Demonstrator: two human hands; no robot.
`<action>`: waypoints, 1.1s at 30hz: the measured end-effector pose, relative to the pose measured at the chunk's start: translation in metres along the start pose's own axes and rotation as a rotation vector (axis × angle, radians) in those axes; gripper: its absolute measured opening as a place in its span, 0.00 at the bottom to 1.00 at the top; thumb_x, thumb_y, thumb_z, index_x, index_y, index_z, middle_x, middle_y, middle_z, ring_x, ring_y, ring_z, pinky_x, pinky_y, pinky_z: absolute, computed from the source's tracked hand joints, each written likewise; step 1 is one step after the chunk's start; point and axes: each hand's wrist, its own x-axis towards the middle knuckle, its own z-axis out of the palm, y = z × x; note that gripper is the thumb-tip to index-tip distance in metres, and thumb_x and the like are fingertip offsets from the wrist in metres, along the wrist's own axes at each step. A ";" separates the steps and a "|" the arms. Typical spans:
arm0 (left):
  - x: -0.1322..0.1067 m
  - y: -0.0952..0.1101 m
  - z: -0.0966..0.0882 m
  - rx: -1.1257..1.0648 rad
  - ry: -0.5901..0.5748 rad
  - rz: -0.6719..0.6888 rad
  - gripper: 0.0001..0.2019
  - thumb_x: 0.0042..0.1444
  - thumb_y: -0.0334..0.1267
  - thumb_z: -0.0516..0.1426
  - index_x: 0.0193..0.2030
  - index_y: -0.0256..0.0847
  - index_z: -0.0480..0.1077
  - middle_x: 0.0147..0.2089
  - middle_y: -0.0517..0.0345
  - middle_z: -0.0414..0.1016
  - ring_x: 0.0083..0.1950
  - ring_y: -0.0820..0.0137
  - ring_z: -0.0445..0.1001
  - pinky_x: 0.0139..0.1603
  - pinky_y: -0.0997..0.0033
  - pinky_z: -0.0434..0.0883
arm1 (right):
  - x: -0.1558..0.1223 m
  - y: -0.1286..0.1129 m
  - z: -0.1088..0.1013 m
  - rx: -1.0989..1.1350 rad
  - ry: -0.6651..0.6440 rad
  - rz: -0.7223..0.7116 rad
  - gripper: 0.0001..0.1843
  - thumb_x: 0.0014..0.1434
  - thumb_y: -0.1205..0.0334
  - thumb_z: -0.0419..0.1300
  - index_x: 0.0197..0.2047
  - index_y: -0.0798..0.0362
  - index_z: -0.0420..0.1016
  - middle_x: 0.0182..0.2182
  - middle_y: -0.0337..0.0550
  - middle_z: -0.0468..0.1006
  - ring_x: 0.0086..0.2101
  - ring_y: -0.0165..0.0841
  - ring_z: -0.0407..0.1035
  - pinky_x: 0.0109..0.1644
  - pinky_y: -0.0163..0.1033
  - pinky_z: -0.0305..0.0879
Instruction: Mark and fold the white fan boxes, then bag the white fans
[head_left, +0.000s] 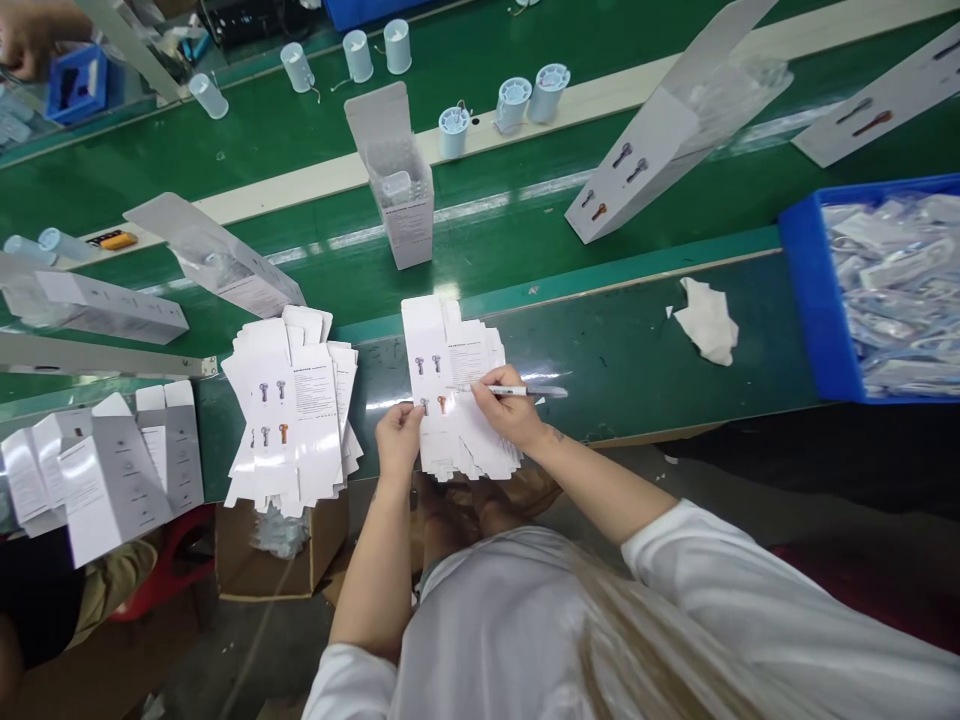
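Note:
A stack of flat, unfolded white cartons (466, 350) lies on the bench in front of me, printed with small pictures of handheld devices and blocks of text. At the stack's left edge, my left hand (397, 440) is closed, thumb and fingers pinching the top carton's side. My right hand (510, 410) grips a white pen (517, 391), its point toward the printed face of the top carton. Whether the tip touches the card I cannot tell. Left of my hands is a second, fanned pile of the same flat cartons (315, 430).
Opened cartons with clear plastic inside, one upright (409, 225) and one leaning (630, 160), stand on the green line beyond. Pale blue cylinders (454, 133) are behind. A blue bin (802, 290) of bagged parts sits right, near torn paper (707, 322). Another person's hand (26, 40) shows top left.

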 end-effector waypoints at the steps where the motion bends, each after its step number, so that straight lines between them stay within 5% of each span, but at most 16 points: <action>1: 0.000 -0.001 0.000 -0.025 -0.008 -0.008 0.10 0.50 0.43 0.60 0.32 0.38 0.75 0.28 0.59 0.75 0.31 0.71 0.71 0.34 0.72 0.67 | -0.008 -0.003 -0.002 0.014 -0.046 -0.018 0.10 0.62 0.54 0.57 0.32 0.48 0.63 0.23 0.36 0.66 0.25 0.31 0.63 0.30 0.38 0.63; 7: 0.001 -0.004 0.001 -0.056 -0.040 -0.024 0.11 0.50 0.45 0.60 0.31 0.38 0.73 0.27 0.59 0.74 0.28 0.73 0.69 0.31 0.73 0.66 | -0.046 -0.005 0.004 0.058 -0.302 0.012 0.09 0.61 0.56 0.58 0.31 0.49 0.64 0.23 0.36 0.69 0.23 0.29 0.64 0.26 0.36 0.62; 13: 0.005 -0.008 0.001 -0.014 -0.042 -0.008 0.11 0.49 0.45 0.61 0.30 0.38 0.72 0.24 0.61 0.71 0.26 0.74 0.66 0.30 0.74 0.64 | -0.046 0.000 0.016 -0.007 -0.259 0.046 0.10 0.60 0.53 0.58 0.32 0.49 0.66 0.25 0.38 0.71 0.25 0.31 0.66 0.29 0.37 0.64; 18: -0.003 0.004 -0.002 -0.142 -0.032 -0.051 0.11 0.47 0.44 0.61 0.29 0.37 0.73 0.25 0.60 0.72 0.26 0.74 0.67 0.29 0.74 0.65 | -0.043 -0.006 0.007 0.051 -0.162 0.045 0.11 0.60 0.52 0.58 0.32 0.49 0.65 0.25 0.37 0.69 0.25 0.31 0.64 0.29 0.38 0.63; 21: -0.021 0.026 -0.034 -0.217 0.085 -0.023 0.12 0.45 0.44 0.62 0.30 0.37 0.74 0.27 0.59 0.74 0.27 0.73 0.70 0.30 0.72 0.67 | -0.030 -0.006 -0.006 0.119 0.056 0.097 0.12 0.62 0.50 0.56 0.33 0.48 0.62 0.24 0.36 0.67 0.25 0.31 0.63 0.30 0.38 0.63; 25: -0.044 0.055 -0.117 -0.074 0.478 0.145 0.09 0.45 0.45 0.64 0.30 0.43 0.75 0.25 0.61 0.72 0.26 0.71 0.68 0.28 0.70 0.67 | -0.001 0.003 -0.013 0.022 0.250 0.088 0.14 0.62 0.48 0.56 0.33 0.48 0.61 0.24 0.35 0.64 0.26 0.31 0.62 0.33 0.39 0.63; 28: -0.045 0.060 -0.175 0.093 0.688 0.100 0.08 0.45 0.49 0.63 0.30 0.50 0.75 0.19 0.63 0.62 0.20 0.70 0.59 0.19 0.68 0.60 | 0.012 0.012 -0.007 -0.037 0.130 0.040 0.14 0.61 0.48 0.57 0.32 0.48 0.61 0.25 0.36 0.65 0.27 0.32 0.62 0.34 0.40 0.64; 30: -0.040 0.056 -0.197 0.217 0.738 0.017 0.09 0.47 0.54 0.61 0.30 0.54 0.74 0.17 0.63 0.58 0.19 0.66 0.59 0.18 0.64 0.62 | 0.015 0.017 -0.002 -0.037 0.021 0.023 0.13 0.61 0.49 0.57 0.32 0.48 0.61 0.25 0.36 0.66 0.27 0.32 0.63 0.34 0.40 0.64; 33: -0.035 0.046 -0.202 0.456 0.781 0.051 0.10 0.49 0.55 0.58 0.30 0.55 0.73 0.23 0.58 0.69 0.33 0.55 0.72 0.37 0.50 0.74 | 0.014 0.022 0.003 -0.039 -0.060 0.020 0.14 0.61 0.48 0.57 0.32 0.48 0.62 0.24 0.36 0.66 0.27 0.32 0.63 0.33 0.40 0.63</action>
